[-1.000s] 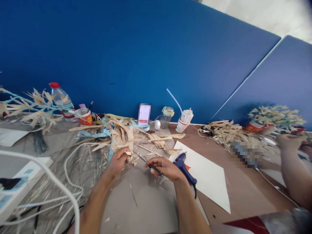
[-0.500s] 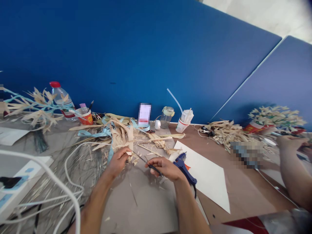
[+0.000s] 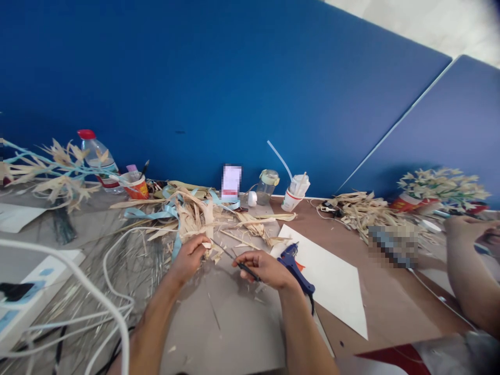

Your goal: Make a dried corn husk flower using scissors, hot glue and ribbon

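Observation:
My left hand (image 3: pixel 190 255) pinches a small pale piece of dried husk (image 3: pixel 206 245) between thumb and fingertips. Closed around a slim black-handled tool (image 3: pixel 247 270) is my right hand (image 3: pixel 262 267); the tool's thin shaft points up and left, its end close to my left fingertips. Its exact kind is too small to make out. Just beyond my hands lies a loose heap of dried husk strips (image 3: pixel 195 213), with light blue ribbon (image 3: pixel 156 212) tangled in. A blue glue gun (image 3: pixel 296 271) rests to the right of my right hand, partly over a white sheet (image 3: pixel 336 291).
White cables (image 3: pixel 117 312) and a power strip (image 3: pixel 35 291) lie at left, beside scattered thin wires (image 3: pixel 154 260). A glass jar (image 3: pixel 267 186), a phone (image 3: pixel 232 182) and paper cups (image 3: pixel 292 199) stand along the blue partition (image 3: pixel 234 94). Another person's arm (image 3: pixel 466 271) reaches in at far right.
Both hands hold almost the same position and grip. The view has shifted very slightly; nothing is taken up or let go.

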Available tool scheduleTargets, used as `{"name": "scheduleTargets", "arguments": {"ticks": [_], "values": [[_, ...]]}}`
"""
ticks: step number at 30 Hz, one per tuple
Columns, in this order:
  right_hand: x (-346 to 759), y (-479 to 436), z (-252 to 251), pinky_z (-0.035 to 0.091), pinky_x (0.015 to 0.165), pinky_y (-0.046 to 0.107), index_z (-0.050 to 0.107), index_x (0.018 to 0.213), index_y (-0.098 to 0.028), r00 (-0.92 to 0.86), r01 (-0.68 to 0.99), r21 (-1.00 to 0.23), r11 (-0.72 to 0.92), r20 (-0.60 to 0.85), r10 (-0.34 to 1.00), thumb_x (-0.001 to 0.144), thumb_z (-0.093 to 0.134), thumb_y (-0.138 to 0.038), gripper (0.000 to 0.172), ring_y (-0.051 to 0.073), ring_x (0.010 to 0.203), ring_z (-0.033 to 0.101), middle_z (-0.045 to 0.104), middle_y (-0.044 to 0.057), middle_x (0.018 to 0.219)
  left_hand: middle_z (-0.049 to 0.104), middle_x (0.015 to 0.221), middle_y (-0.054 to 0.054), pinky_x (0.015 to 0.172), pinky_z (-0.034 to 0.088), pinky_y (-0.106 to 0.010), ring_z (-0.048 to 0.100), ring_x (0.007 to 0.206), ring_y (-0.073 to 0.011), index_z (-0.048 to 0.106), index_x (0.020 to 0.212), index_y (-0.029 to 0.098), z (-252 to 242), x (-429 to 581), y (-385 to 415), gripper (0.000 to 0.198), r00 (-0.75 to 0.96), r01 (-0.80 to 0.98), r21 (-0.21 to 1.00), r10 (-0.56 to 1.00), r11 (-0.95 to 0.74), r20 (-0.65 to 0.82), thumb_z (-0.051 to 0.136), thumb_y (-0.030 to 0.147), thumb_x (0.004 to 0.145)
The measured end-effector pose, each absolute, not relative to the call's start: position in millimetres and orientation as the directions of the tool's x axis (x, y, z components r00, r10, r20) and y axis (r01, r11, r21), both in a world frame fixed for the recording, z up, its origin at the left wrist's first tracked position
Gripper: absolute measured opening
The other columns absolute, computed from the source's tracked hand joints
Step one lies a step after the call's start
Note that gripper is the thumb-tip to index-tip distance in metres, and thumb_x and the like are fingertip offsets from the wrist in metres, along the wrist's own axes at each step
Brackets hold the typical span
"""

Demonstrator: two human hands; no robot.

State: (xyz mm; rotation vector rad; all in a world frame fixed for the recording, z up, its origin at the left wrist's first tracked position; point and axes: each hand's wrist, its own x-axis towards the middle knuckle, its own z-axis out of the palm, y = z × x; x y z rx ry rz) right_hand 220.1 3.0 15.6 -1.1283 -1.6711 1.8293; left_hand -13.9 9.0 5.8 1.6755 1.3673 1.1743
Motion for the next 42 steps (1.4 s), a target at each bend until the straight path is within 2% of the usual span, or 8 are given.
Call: {"name": "scheduleTargets", "arguments": {"ticks": [5, 14, 36, 42], "values": [[219, 2, 22, 0.03, 0.053, 0.022, 0.063, 0.093, -0.015, -0.523, 0.161, -0.965, -0.208, -0.262, 0.812, 0.072, 0.068, -0.03, 0.026, 0.007, 0.053, 0.044, 0.053, -0.005, 0.059, 0.056, 0.071, -0.002, 0.071, 0.041, -0.033, 0.053, 0.073, -0.0203, 0.057, 0.067, 0.021, 5, -15, 10, 0.014, 0.015, 0.362, 0.904, 0.972, -0.225, 0.236, 0.047, 0.029, 0.073], [219, 2, 25, 0.03, 0.054, 0.021, 0.063, 0.098, -0.014, -0.614, 0.203, -0.96, -0.192, -0.277, 0.739, 0.068, 0.075, -0.037, 0.04, 0.007, 0.054, 0.041, 0.05, -0.006, 0.058, 0.056, 0.069, -0.002, 0.07, 0.041, -0.032, 0.053, 0.073, -0.0202, 0.056, 0.065, 0.022, 6, -14, 9, 0.013, 0.021, 0.357, 0.907, 0.973, -0.223, 0.231, 0.047, 0.028, 0.073], [220, 3, 23, 0.028, 0.054, 0.021, 0.065, 0.096, -0.013, -0.611, 0.231, -0.957, -0.174, -0.282, 0.74, 0.068, 0.075, -0.038, 0.039, 0.007, 0.051, 0.039, 0.048, -0.007, 0.052, 0.057, 0.068, -0.002, 0.07, 0.041, -0.032, 0.053, 0.072, -0.0201, 0.057, 0.065, 0.021, 7, -13, 9, 0.015, 0.02, 0.371, 0.9, 0.971, -0.229, 0.239, 0.048, 0.029, 0.074], [219, 1, 25, 0.028, 0.054, 0.022, 0.065, 0.095, -0.014, -0.599, 0.231, -0.957, -0.176, -0.283, 0.749, 0.07, 0.072, -0.035, 0.033, 0.007, 0.051, 0.04, 0.048, -0.007, 0.051, 0.057, 0.069, -0.002, 0.07, 0.041, -0.032, 0.053, 0.072, -0.0202, 0.056, 0.065, 0.022, 7, -13, 10, 0.016, 0.04, 0.383, 0.893, 0.97, -0.236, 0.239, 0.047, 0.03, 0.075]]}}
